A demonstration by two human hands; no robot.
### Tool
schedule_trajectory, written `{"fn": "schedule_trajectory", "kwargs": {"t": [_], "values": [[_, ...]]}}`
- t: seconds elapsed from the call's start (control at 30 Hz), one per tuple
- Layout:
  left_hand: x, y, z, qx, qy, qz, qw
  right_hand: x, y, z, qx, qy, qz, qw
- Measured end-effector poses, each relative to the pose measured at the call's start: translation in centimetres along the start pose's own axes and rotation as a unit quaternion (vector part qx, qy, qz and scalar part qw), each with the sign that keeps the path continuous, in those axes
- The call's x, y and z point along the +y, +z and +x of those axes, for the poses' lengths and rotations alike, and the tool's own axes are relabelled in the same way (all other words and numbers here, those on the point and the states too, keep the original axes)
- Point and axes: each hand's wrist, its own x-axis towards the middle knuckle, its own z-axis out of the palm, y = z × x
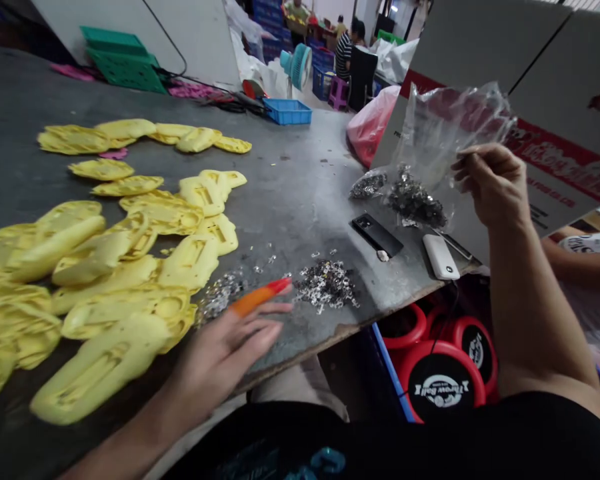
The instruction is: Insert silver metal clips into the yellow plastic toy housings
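My right hand [493, 183] is closed on the upper edge of a clear plastic bag [443, 133], lifted above the table; small metal screws [415, 200] sit in its bottom. My left hand [230, 347] lies flat on the grey table [290, 187] with fingers stretched out, an orange rubber cot on the index finger [260, 297]. That fingertip points at a loose heap of small metal screws [325, 285]. A second scatter of screws [220, 293] lies just left of the finger. Several yellow plastic shell parts [130, 267] cover the table's left half.
A black phone [377, 235] and a white power bank [441, 257] lie near the table's right edge. Red and black yo-yo toys [443, 380] fill a bin below. A cardboard box [530, 80] stands at right. A blue tray [287, 111], green crates [123, 60] and seated people are farther back.
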Motion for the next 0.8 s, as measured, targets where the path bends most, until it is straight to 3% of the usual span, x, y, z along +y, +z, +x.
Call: {"fn": "schedule_trajectory", "kwargs": {"t": [0.07,0.13,0.17,0.23,0.37,0.57,0.8], "values": [[0.6,4.1,2.2,-0.108,-0.051,-0.144,0.982,-2.6,1.9,-1.9,-0.016,-0.012,0.044,0.999],[1.0,7.4,4.0,-0.170,-0.135,-0.290,0.932,-4.3,4.3,-4.3,-0.022,-0.011,0.094,0.995],[1.0,8.5,4.6,-0.172,-0.147,-0.362,0.905,-4.8,5.5,-5.6,-0.020,-0.003,0.117,0.993],[0.8,9.5,5.3,-0.151,-0.128,-0.413,0.889,-5.0,7.7,-8.0,-0.012,0.028,0.151,0.988],[0.0,8.0,3.6,-0.085,-0.081,-0.449,0.886,-3.6,10.8,-11.5,-0.012,0.089,0.195,0.977],[0.1,4.5,-1.0,-0.018,-0.042,-0.432,0.901,-1.9,14.4,-13.7,-0.050,0.139,0.249,0.957],[0.6,3.9,-2.5,0.021,-0.014,-0.410,0.912,-2.5,16.4,-14.2,-0.078,0.145,0.304,0.938]]}}
